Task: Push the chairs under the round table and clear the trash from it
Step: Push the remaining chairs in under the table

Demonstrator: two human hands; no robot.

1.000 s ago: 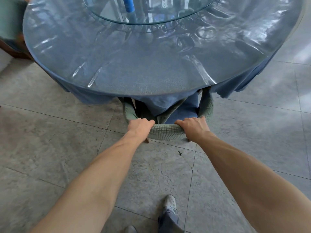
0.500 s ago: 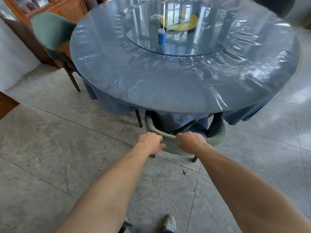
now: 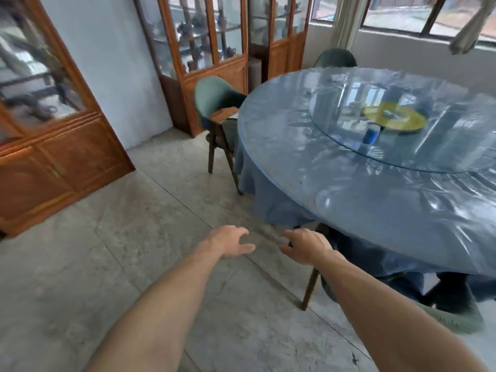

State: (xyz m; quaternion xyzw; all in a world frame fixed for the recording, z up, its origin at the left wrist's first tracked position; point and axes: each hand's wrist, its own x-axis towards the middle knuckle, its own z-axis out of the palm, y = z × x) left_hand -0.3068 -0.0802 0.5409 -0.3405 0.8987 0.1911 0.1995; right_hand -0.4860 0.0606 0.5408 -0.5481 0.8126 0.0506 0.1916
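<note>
1. Wooden display cabinets (image 3: pixel 53 146): stand along the wall, well apart from the tabletop; no part in the task.
2. Green chair (image 3: pixel 218 103): at the tabletop's left edge, seat and back standing out from under the cloth, so judged not yet pushed in.
3. Left hand (image 3: pixel 228 241): grip loose, fingers spread, holding nothing; hovers over the floor.
4. Right hand (image 3: pixel 308 247): likewise empty, fingers relaxed, near the tabletop's near edge.
5. Tucked chair (image 3: pixel 451 318): near edge, seat hidden under the cloth, only back and leg showing; judged done.
6. Round tabletop (image 3: pixel 349 210): plastic-covered; trash remains on its central glass turntable: yellow plate (image 3: pixel 397 119), blue bottle (image 3: pixel 371 135).
</note>
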